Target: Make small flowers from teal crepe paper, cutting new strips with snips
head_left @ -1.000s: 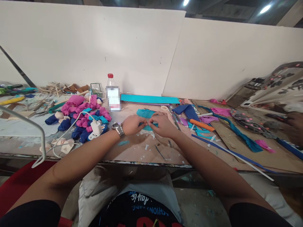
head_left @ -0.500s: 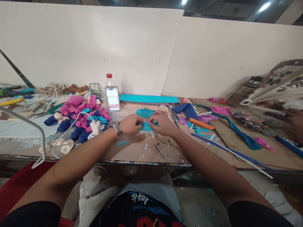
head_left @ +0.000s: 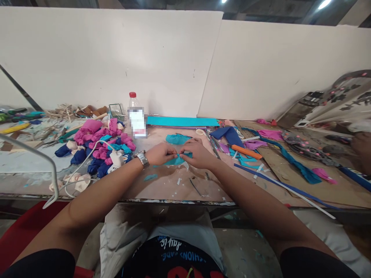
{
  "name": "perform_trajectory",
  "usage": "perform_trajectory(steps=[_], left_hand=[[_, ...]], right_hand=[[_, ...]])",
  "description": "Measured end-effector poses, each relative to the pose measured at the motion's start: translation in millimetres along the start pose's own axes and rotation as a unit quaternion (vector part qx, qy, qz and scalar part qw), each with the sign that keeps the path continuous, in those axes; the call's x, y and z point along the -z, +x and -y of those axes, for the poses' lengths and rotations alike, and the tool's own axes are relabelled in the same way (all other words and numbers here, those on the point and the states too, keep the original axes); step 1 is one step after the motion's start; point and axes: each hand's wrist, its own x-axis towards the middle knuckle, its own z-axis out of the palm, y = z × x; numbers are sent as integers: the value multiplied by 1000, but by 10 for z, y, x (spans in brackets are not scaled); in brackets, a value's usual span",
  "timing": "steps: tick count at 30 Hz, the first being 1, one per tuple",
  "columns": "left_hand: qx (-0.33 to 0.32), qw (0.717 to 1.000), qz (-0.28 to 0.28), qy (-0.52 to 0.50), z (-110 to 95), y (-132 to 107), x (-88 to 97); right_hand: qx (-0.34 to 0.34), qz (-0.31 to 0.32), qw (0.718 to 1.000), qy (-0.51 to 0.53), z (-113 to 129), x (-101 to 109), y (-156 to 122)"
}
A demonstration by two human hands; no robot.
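Both my hands meet over the middle of the worktable (head_left: 179,185). My left hand (head_left: 160,153), with a metal watch at the wrist, and my right hand (head_left: 196,151) each pinch one small piece of teal crepe paper (head_left: 177,160) between closed fingers, just above the tabletop. A crumpled teal paper piece (head_left: 177,138) lies right behind my hands. A long flat teal sheet (head_left: 182,121) rests against the white back wall.
A heap of pink, blue and teal paper rolls (head_left: 100,146) with a white plug and cable lies left. A red-capped bottle (head_left: 136,116) stands behind. Blue, purple and orange scraps (head_left: 240,146) and long strips lie right. Another person's hand (head_left: 361,148) shows at far right.
My hands have drawn slightly closer together and the teal paper between them looks more bunched. The camera has tipped a little.
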Motion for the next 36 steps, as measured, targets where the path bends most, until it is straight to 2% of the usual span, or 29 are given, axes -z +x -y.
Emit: perform_trajectory(steps=[14, 20, 24, 29, 36], left_hand=[[26, 999, 40, 17, 114, 9, 14], [24, 996, 81, -11, 118, 4, 56], [17, 997, 79, -6, 145, 9, 66], [34, 993, 104, -43, 131, 7, 73], [43, 992, 100, -61, 132, 10, 104]], right_hand=[[9, 9, 1000, 3, -38, -35, -7], [11, 12, 1000, -20, -91, -7, 1], [16, 11, 999, -49, -89, 16, 11], [9, 15, 997, -72, -84, 2, 22], [9, 20, 995, -99, -162, 12, 27]])
